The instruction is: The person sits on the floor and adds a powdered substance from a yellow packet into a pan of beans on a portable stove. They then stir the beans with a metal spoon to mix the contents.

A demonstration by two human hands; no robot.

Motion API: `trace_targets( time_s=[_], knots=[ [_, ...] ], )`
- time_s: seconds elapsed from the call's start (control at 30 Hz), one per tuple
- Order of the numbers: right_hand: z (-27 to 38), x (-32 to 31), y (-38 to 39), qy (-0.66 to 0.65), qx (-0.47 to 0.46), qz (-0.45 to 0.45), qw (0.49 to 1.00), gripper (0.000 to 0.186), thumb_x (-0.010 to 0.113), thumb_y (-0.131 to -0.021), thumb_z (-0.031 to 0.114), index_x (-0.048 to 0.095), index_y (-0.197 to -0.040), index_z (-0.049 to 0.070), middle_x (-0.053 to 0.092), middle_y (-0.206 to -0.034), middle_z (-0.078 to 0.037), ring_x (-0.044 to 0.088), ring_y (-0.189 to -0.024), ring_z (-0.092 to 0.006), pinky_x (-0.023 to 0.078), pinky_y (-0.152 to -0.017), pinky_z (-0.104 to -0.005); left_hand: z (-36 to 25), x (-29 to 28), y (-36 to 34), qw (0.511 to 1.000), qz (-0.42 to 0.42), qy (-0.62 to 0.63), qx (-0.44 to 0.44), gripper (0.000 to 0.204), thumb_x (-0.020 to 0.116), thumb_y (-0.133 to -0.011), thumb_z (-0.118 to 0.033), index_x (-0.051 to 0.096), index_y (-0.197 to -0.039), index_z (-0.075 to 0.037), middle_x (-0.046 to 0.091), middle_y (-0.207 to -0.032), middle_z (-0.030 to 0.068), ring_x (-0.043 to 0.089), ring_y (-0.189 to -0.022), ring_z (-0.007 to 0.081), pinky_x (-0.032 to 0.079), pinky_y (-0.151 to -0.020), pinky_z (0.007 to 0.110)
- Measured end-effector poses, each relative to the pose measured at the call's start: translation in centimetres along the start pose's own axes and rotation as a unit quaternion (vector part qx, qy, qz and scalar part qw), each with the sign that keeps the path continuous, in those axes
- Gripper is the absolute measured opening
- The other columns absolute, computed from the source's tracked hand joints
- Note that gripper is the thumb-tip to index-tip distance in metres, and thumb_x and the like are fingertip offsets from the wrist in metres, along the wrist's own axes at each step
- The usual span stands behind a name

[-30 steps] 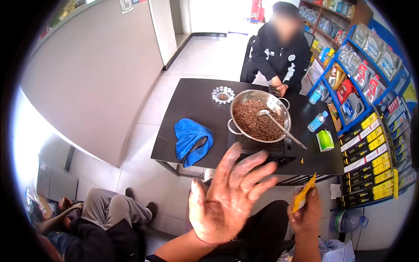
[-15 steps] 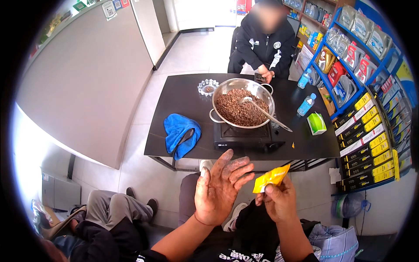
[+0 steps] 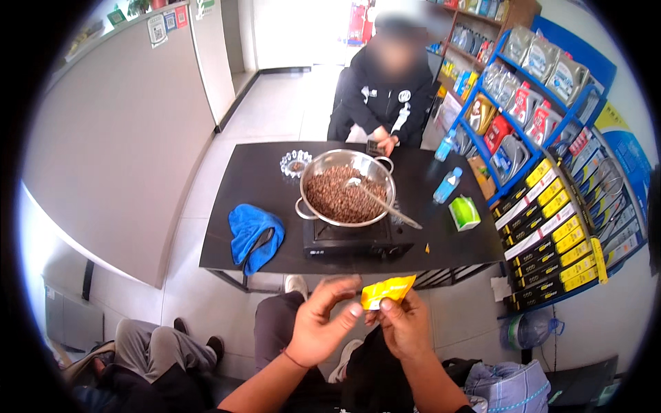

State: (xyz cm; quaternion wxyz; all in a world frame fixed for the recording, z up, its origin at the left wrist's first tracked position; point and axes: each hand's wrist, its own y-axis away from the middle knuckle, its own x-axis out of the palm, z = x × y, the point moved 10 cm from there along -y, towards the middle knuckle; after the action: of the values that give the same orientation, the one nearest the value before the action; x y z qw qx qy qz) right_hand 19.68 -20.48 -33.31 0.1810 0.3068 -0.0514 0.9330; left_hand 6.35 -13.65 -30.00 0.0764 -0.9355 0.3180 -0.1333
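My right hand [image 3: 405, 322] pinches a small yellow packet [image 3: 387, 292] between thumb and fingers, above my lap and just short of the table's near edge. Beside the packet's left end is my left hand [image 3: 322, 322], thumb and bent fingers apart, its fingertips blurred. The left thumb tip comes close to the packet; whether it touches I cannot tell. Beyond both hands, a steel two-handled pan [image 3: 311, 206] of small brown beans or nuts [image 3: 337, 196] rests on a black portable stove [image 3: 351, 237]. A ladle [image 3: 392, 210] lies in it, handle over the rim.
On the black table [image 3: 255, 172] are a blue cloth [image 3: 256, 237], a glass ashtray [image 3: 296, 164], two bottles with blue labels [image 3: 447, 186], a green tissue pack [image 3: 464, 213] and a yellow scrap [image 3: 427, 248]. A person [image 3: 385, 96] sits opposite; another's legs [image 3: 155, 344] show left. Shelves [image 3: 530, 138] stand right.
My left hand has turned from an upright open palm toward the packet, its fingers bending close to it. The packet stays in my right hand. The whole view has shifted, with the table lower and further left.
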Motion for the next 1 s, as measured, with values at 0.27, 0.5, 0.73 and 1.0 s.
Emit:
trace_targets(
  time_s=[0.27,0.5,0.73,1.0],
  knots=[
    [-2.3,-1.3,-0.1,-0.103,0.009,0.018,0.994,0.039,0.073,-0.093,0.017,0.058,-0.125,0.003,0.068,-0.113,-0.011,0.067,-0.093,-0.0205,0.057,-0.074,-0.0377,2.7,1.5,-0.6,0.994,-0.011,0.078,-0.071,0.019,0.074,-0.093,-0.009,0.068,-0.109,0.001,0.063,-0.122,0.014,0.062,-0.111,0.0199,0.054,-0.092,0.031],
    [0.2,-5.9,-2.6,-0.152,-0.06,-0.057,0.985,0.032,0.07,-0.094,0.018,0.058,-0.122,0.008,0.067,-0.106,-0.008,0.066,-0.081,-0.0206,0.055,-0.07,-0.0381,4.3,1.5,-2.5,0.999,0.003,-0.012,-0.044,0.039,0.068,-0.098,-0.012,0.057,-0.132,0.001,0.063,-0.124,0.0107,0.063,-0.108,0.0173,0.053,-0.093,0.033],
    [4.8,-11.4,-4.1,-0.099,-0.132,-0.131,0.978,0.029,0.066,-0.098,0.022,0.057,-0.122,0.01,0.066,-0.105,-0.005,0.063,-0.079,-0.0183,0.052,-0.068,-0.0364,16.7,6.0,-9.2,0.942,0.051,0.146,-0.298,0.056,0.064,-0.1,-0.036,0.05,-0.138,0.004,0.063,-0.117,0.0121,0.063,-0.101,0.0194,0.055,-0.088,0.033],
    [7.2,-16.0,-4.1,-0.04,-0.148,-0.184,0.971,0.037,0.061,-0.101,0.029,0.05,-0.129,0.008,0.058,-0.108,-0.008,0.056,-0.085,-0.0144,0.048,-0.067,-0.0286,22.5,13.1,-18.1,0.862,-0.021,0.375,-0.341,0.046,0.062,-0.1,-0.044,0.058,-0.118,-0.003,0.063,-0.114,0.0156,0.066,-0.101,0.0272,0.057,-0.085,0.041]
  ],
)
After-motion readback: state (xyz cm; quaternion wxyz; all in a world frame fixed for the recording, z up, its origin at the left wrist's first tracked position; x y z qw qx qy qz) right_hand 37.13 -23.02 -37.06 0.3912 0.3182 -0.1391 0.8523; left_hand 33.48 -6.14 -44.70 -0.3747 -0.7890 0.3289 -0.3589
